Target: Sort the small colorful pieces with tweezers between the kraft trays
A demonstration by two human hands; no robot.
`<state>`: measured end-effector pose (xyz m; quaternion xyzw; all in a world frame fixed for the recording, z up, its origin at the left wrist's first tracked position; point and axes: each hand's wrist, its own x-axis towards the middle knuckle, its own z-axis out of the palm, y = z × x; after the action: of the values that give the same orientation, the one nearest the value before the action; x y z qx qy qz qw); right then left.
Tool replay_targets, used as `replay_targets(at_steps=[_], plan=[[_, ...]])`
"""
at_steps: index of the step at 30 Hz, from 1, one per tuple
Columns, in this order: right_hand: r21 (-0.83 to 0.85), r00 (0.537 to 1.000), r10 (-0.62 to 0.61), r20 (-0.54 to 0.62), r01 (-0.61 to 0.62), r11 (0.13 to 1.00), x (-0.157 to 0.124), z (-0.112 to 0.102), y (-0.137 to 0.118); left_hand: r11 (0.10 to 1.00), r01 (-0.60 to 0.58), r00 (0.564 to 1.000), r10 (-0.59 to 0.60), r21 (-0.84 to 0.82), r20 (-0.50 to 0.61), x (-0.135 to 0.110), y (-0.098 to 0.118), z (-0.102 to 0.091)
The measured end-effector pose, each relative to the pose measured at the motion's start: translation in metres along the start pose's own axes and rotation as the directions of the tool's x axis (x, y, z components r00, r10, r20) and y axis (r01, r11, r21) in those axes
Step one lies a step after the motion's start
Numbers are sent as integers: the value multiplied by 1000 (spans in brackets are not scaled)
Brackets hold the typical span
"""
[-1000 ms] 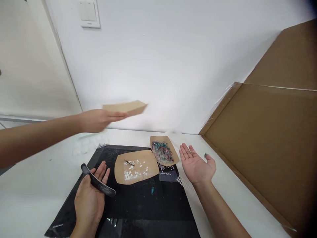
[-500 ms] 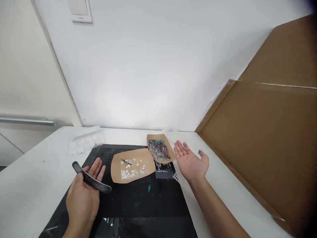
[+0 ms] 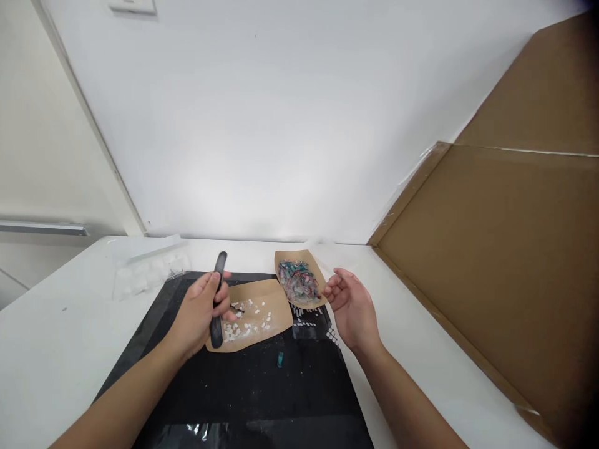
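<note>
A curved black nail file (image 3: 216, 330) is gripped in my left hand (image 3: 199, 312), standing nearly upright between thumb and fingers. That hand is over the left end of a brown paper tray (image 3: 276, 302), which holds many small white pieces and a thin dark item partly hidden by my fingers. My right hand (image 3: 354, 312) hangs open and empty, its fingers loosely curled, beside a smaller brown tray (image 3: 285, 255) full of teal, pink and clear pieces that look like press-on nails. One teal piece (image 3: 280, 360) lies alone on the black mat (image 3: 262, 399).
A clear plastic pack with white contents (image 3: 152, 271) lies at the back left of the white table (image 3: 56, 349). Small white tabs on a sheet (image 3: 332, 335) lie by the mat's right edge. A cardboard panel (image 3: 486, 262) stands along the right, and a white wall (image 3: 262, 125) behind.
My left hand has moved right and turned over, bringing the nail file from a slant to nearly upright. My right hand has turned inward, its fingers more curled.
</note>
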<state>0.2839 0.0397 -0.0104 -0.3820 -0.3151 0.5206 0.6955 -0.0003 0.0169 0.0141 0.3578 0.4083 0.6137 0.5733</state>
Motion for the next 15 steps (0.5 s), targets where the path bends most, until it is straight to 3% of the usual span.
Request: replay_targets(at_steps=[2,6,11,15], plan=[[-228,990,-113,84,129,965,-8,3,6,994,100,989,-105,53,104,-12,-4,3],[-519,914,-213,346,376,768,-31,16,18,964,244,941,-262,108,216,-31,-6,11],[-479,704,-269,658,666,572,-55,35,29,919,370,850,-395,139,348,-43,-14,17],[-503,628,-330,704,770,392,-61,42,33,894,392,771,-449,220,452,-50,-21,18]])
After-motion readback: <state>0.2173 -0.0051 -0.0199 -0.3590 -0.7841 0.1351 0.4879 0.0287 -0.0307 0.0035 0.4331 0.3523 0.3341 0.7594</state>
